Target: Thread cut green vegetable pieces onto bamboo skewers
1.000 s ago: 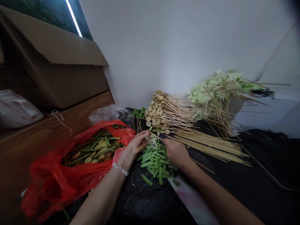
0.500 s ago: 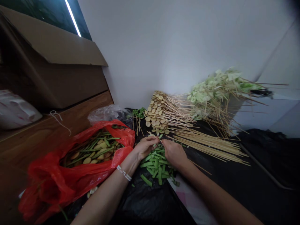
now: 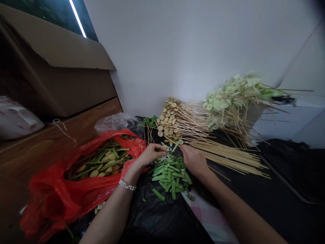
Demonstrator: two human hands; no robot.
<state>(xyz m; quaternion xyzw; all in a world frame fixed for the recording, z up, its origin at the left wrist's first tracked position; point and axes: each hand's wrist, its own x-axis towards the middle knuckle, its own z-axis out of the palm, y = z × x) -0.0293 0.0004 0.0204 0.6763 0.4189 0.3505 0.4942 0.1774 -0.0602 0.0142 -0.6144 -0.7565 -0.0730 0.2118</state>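
Cut green bean pieces (image 3: 169,178) lie in a pile on black plastic (image 3: 157,220). At the pile's upper left, my left hand (image 3: 153,154) has its fingers bent together over small pale bits; whatever it pinches is too small to make out. My right hand (image 3: 194,160) is closed at the pile's upper right, around the end of a thin skewer. A green piece (image 3: 176,145) stands out between the hands, close to the right fingertips. Beyond them are stacked skewers of round yellowish slices (image 3: 169,118).
An open red bag (image 3: 101,188) of green stalks and slices lies left. Bare skewers (image 3: 236,161) spread to the right, with leafy pale green skewers (image 3: 231,95) behind. A cardboard box (image 3: 76,88) stands back left, and a small green bunch (image 3: 150,121) lies beside the slices.
My hands have moved apart, the left one leftward and the right one slightly rightward. The green piece between them now shows more fully.
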